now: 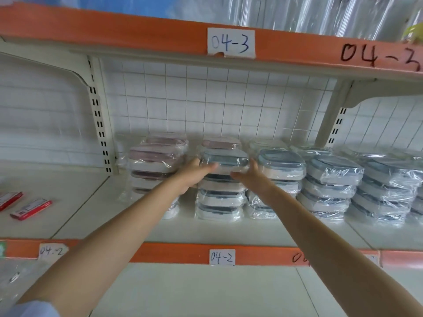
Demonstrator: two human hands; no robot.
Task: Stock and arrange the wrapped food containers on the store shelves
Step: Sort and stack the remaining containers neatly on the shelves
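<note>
Both hands reach to the middle shelf [142, 229], whose orange front edge carries a paper label [222, 257] reading 04-2. The left hand [194, 173] and the right hand [250, 177] hold the top container [225, 162], a blue-lidded box in clear wrap, one hand at each end. The fingers on the far sides are hidden behind the box, so how far they curl round it is hard to make out. The box sits on top of a stack [220, 197] of about five.

Five front stacks of wrapped containers show along the shelf. The pink-lidded stack [155, 163] at the left is partly covered by the left forearm. Three blue-lidded stacks stand to the right, and the last [389, 186] is cut off by the frame edge. Further boxes sit behind, but the shiny wrap blurs their number.

Two red packets [31, 209] lie on the left part of the shelf, one cut off. The upper shelf [114, 28] has a label [231, 42] reading 04-3.
</note>
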